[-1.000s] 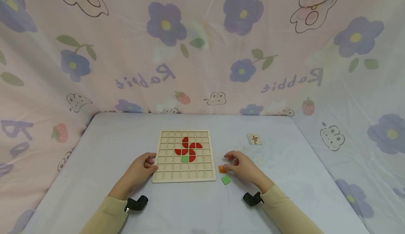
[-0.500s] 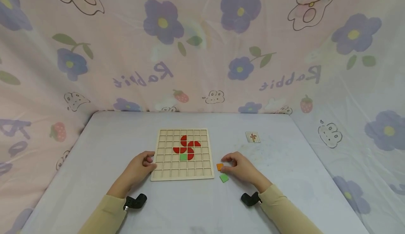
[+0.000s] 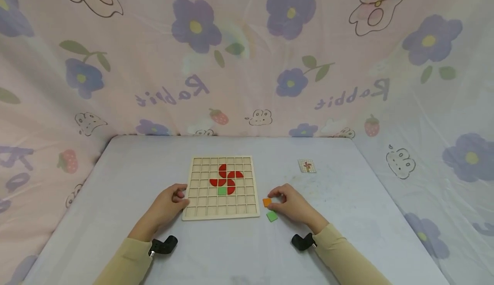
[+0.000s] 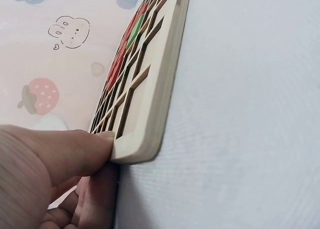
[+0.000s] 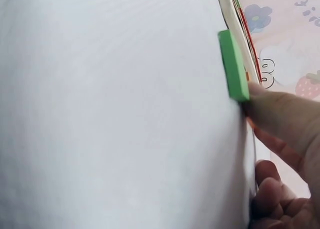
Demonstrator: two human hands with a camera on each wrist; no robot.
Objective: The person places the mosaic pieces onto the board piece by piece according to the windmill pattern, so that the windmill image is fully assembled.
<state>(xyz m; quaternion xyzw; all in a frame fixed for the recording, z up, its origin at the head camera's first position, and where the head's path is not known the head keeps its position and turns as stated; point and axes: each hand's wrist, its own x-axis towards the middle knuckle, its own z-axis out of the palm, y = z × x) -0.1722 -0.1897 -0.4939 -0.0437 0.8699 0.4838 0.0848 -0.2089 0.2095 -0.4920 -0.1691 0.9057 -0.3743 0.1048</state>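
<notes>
A wooden grid board (image 3: 220, 209) lies on the table, with red rounded pieces (image 3: 230, 187) set in a pinwheel and a green square tile (image 3: 222, 190) among them. My left hand (image 3: 168, 203) holds the board's left edge; in the left wrist view its thumb (image 4: 85, 151) lies over the rim, fingers curled below. To the right of the board, my right hand (image 3: 293, 203) pinches an orange square tile (image 3: 266, 202) between thumb and index finger. A loose green tile (image 3: 272, 216) lies just in front of it, and in the right wrist view this green tile (image 5: 233, 64) mostly hides the orange one.
A small pattern card (image 3: 307, 166) with a red pinwheel print lies at the right back of the white table (image 3: 339, 199). A patterned curtain (image 3: 247, 62) surrounds the back and sides. Black wrist cameras (image 3: 165, 245) sit by both sleeves.
My right index finger has come down closer to the orange tile, and the thumb has drawn back to its near right corner. The left hand stays on the board. The head view shifts slightly.
</notes>
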